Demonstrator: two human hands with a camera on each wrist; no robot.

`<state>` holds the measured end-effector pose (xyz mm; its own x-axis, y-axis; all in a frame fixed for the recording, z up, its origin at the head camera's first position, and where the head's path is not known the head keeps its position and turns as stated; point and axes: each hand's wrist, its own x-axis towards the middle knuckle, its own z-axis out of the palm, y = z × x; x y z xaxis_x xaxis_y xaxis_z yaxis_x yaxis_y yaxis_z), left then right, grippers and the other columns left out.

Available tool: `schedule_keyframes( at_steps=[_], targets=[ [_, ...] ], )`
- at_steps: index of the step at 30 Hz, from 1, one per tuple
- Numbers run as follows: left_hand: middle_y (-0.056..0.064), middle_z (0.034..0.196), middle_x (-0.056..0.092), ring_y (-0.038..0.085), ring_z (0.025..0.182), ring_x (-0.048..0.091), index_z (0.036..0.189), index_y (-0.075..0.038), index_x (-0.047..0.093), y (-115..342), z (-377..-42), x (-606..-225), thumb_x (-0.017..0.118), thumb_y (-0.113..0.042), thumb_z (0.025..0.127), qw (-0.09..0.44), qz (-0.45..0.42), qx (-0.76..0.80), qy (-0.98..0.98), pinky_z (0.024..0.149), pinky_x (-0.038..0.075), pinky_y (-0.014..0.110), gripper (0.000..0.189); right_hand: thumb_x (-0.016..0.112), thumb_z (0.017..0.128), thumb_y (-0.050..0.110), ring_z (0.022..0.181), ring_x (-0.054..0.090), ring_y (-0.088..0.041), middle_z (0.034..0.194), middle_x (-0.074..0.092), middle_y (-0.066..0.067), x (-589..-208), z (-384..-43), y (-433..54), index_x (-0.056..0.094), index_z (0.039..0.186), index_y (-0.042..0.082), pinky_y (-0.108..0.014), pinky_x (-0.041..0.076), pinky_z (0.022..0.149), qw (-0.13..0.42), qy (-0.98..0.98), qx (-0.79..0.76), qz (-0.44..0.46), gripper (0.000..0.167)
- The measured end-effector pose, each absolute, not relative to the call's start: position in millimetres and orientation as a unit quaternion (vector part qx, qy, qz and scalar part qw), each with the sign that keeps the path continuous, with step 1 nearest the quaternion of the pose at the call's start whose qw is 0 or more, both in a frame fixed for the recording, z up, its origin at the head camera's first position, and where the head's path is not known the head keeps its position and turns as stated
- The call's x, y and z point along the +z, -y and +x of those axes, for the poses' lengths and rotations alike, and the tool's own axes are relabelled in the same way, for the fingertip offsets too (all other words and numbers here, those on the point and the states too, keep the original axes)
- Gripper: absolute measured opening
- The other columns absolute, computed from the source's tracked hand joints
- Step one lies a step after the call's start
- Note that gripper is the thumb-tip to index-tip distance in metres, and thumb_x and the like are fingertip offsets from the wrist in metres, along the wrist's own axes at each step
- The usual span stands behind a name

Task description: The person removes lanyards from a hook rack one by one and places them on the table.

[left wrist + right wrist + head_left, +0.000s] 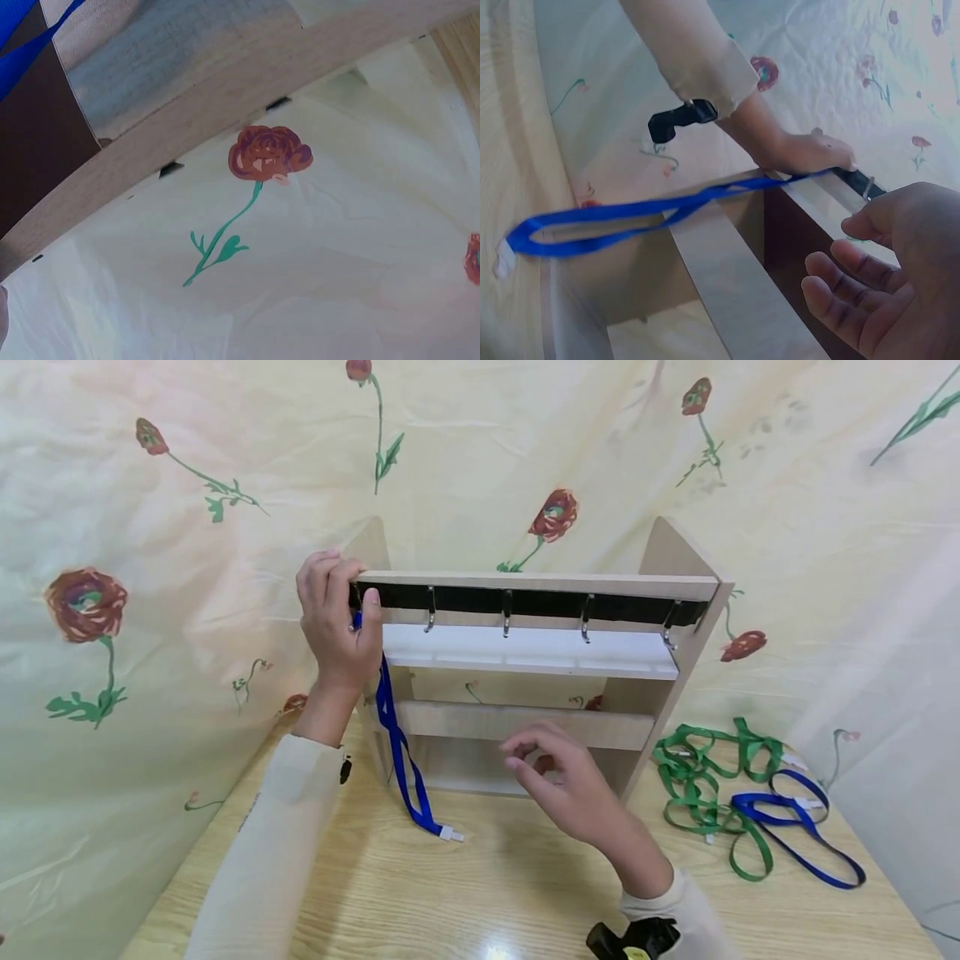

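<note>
A small wooden shelf unit (525,722) stands on the table. Along its upper front runs a black strip (472,600) with several metal hooks. My left hand (336,618) grips the unit's upper left corner, fingers over the top and thumb in front, partly hiding the leftmost hook. From that end a blue lanyard (397,727) hangs down, its white clip (450,833) lying at the table. My right hand (573,785) is in front of the lower shelf with nothing held, its fingers loosely bent. In the right wrist view the blue lanyard (622,214) runs up to the left hand (806,152).
Several green lanyards (693,802) lie in a loose heap right of the unit on the wooden table (487,885). Another blue lanyard (817,843) lies beside them. A flower-printed cloth (225,527) covers the wall behind.
</note>
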<state>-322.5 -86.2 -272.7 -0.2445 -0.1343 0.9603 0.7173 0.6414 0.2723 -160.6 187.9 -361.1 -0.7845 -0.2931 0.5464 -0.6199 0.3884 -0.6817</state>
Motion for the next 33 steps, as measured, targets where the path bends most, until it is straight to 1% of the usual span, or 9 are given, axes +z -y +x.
schedule_keyframes(
  at_steps=[5, 10, 13, 16, 18, 22, 26, 30, 33],
  targets=[
    [0.018, 0.122, 0.061, 0.03, 0.138, 0.05, 0.114, -0.003, 0.064, 91, -320, -274, 0.037, -0.04, 0.096, 0.568, -0.218, -0.358, 0.709, 0.081, 0.054, 0.056, 0.049, 0.067, 0.1, 0.007, 0.096, 0.065, -0.01, 0.113, 0.069, -0.007, -359, -161, -173, 0.072, 0.118, 0.012, -0.025, 0.058, 0.072, 0.138, 0.814, 0.493, 0.275, 0.019],
    [0.019, 0.12, 0.063, 0.032, 0.138, 0.051, 0.115, -0.002, 0.067, 92, -318, -273, 0.022, -0.068, 0.104, 0.57, -0.233, -0.373, 0.694, 0.082, 0.052, 0.055, 0.08, 0.066, 0.101, 0.009, 0.1, 0.068, -0.015, 0.123, 0.068, -0.007, -357, -161, -161, 0.07, 0.125, 0.012, -0.028, 0.061, 0.075, 0.108, 0.806, 0.516, 0.269, 0.024],
    [0.02, 0.118, 0.065, 0.033, 0.136, 0.053, 0.114, -0.002, 0.07, 93, -317, -272, 0.015, -0.08, 0.099, 0.572, -0.243, -0.387, 0.682, 0.097, 0.051, 0.051, 0.097, 0.066, 0.102, 0.009, 0.099, 0.069, -0.015, 0.126, 0.067, -0.009, -362, -163, -153, 0.068, 0.128, 0.011, -0.029, 0.062, 0.075, 0.092, 0.798, 0.531, 0.27, 0.026],
    [0.02, 0.115, 0.068, 0.036, 0.132, 0.055, 0.112, -0.001, 0.073, 94, -315, -268, 0.014, -0.08, 0.1, 0.57, -0.251, -0.399, 0.673, 0.113, 0.044, 0.047, 0.099, 0.065, 0.102, 0.009, 0.096, 0.069, -0.016, 0.127, 0.067, -0.011, -367, -165, -146, 0.067, 0.131, 0.01, -0.029, 0.061, 0.074, 0.075, 0.791, 0.543, 0.271, 0.029],
    [0.02, 0.112, 0.07, 0.037, 0.13, 0.057, 0.11, -0.001, 0.075, 95, -315, -266, 0.015, -0.079, 0.1, 0.568, -0.258, -0.406, 0.668, 0.117, 0.041, 0.046, 0.099, 0.064, 0.102, 0.008, 0.094, 0.07, -0.018, 0.126, 0.067, -0.013, -370, -167, -142, 0.066, 0.132, 0.009, -0.029, 0.061, 0.072, 0.068, 0.787, 0.549, 0.273, 0.03],
    [0.02, 0.107, 0.073, 0.037, 0.124, 0.06, 0.106, -0.002, 0.078, 97, -315, -263, 0.019, -0.079, 0.1, 0.566, -0.272, -0.413, 0.66, 0.116, 0.041, 0.045, 0.097, 0.063, 0.102, 0.006, 0.091, 0.07, -0.023, 0.123, 0.065, -0.014, -371, -168, -135, 0.065, 0.136, 0.009, -0.029, 0.06, 0.065, 0.052, 0.778, 0.565, 0.27, 0.034],
    [0.019, 0.102, 0.076, 0.039, 0.119, 0.064, 0.102, -0.001, 0.08, 100, -315, -260, 0.022, -0.077, 0.101, 0.568, -0.286, -0.42, 0.648, 0.114, 0.045, 0.044, 0.095, 0.061, 0.103, 0.006, 0.09, 0.07, -0.028, 0.132, 0.063, -0.014, -374, -171, -127, 0.061, 0.143, 0.01, -0.031, 0.059, 0.061, 0.03, 0.767, 0.58, 0.273, 0.04],
    [0.02, 0.098, 0.079, 0.04, 0.113, 0.068, 0.099, -0.001, 0.082, 102, -315, -256, 0.024, -0.077, 0.102, 0.568, -0.297, -0.427, 0.638, 0.112, 0.048, 0.044, 0.095, 0.059, 0.104, 0.006, 0.087, 0.07, -0.02, 0.133, 0.062, -0.017, -379, -177, -117, 0.054, 0.151, 0.009, -0.032, 0.058, 0.06, 0.013, 0.755, 0.592, 0.281, 0.048],
    [0.019, 0.097, 0.08, 0.039, 0.112, 0.07, 0.098, -0.003, 0.083, 105, -315, -255, 0.026, -0.077, 0.101, 0.565, -0.297, -0.424, 0.642, 0.11, 0.05, 0.043, 0.094, 0.058, 0.104, 0.007, 0.084, 0.068, -0.01, 0.118, 0.066, -0.019, -381, -182, -109, 0.048, 0.157, 0.011, -0.03, 0.058, 0.059, 0.004, 0.749, 0.598, 0.285, 0.054]
  ],
)
